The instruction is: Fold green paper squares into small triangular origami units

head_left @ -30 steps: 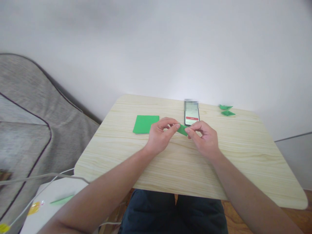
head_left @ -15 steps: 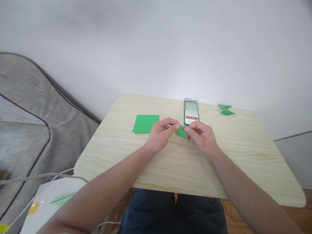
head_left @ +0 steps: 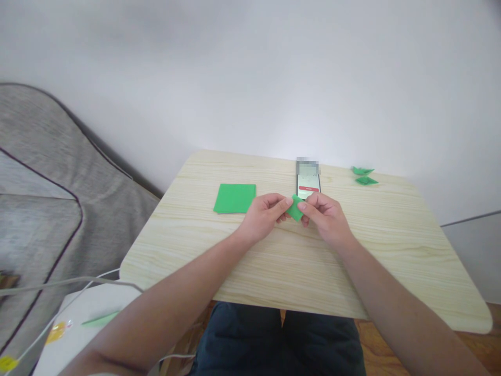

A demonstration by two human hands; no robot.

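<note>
A small folded piece of green paper (head_left: 295, 209) is held between my two hands, above the pale wooden table. My left hand (head_left: 263, 215) pinches its left side between thumb and fingers. On the right side my right hand (head_left: 325, 216) grips it the same way, thumb on top. The fingers cover its edges, so how it is folded is partly hidden. Behind my hands lies a phone (head_left: 308, 180) with a lit screen. A stack of green paper sheets (head_left: 235, 198) rests left of my left hand.
Two small folded green paper boats (head_left: 366, 180) sit at the table's (head_left: 274, 271) back right. A white wall rises behind the table. Grey padded furniture (head_left: 35, 156) stands at the left. White cables (head_left: 78, 282) cross over a white surface (head_left: 78, 344) at lower left.
The folded green paper has turned, now tilted and more upright. My left hand has moved slightly right, closer to my right hand.
</note>
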